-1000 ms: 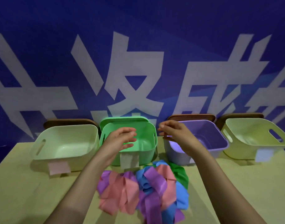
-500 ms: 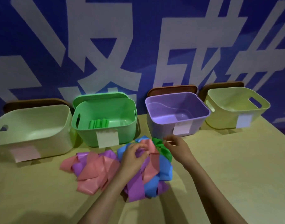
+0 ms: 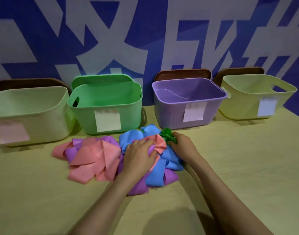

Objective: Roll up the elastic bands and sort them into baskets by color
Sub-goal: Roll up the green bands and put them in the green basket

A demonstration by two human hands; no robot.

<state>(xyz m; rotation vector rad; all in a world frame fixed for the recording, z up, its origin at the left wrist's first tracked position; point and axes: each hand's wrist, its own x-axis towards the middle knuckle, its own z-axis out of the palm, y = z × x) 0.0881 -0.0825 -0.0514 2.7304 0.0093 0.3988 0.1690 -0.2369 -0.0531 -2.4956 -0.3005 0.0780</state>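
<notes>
A loose pile of elastic bands lies on the table in front of the baskets: pink bands (image 3: 92, 160), purple bands (image 3: 138, 187), blue bands (image 3: 155, 175) and a green band (image 3: 167, 134). My left hand (image 3: 138, 155) rests flat on the middle of the pile, over pink and purple bands. My right hand (image 3: 182, 146) grips the green band at the pile's far right edge. Behind stand four baskets: a pale one with a pink label (image 3: 32, 92), a green one (image 3: 104, 102), a purple one (image 3: 189, 99) and a pale yellow one (image 3: 257, 92).
Brown lids (image 3: 182, 74) lean against the blue wall behind the baskets, and a green lid (image 3: 101, 78) stands behind the green basket. Bare tabletop (image 3: 247, 158) stretches to the right of the pile and in front of it.
Both hands came down from the basket rims to the pile. The left hand now lies flat on the bands; the right hand has closed round the green band. The camera moved closer.
</notes>
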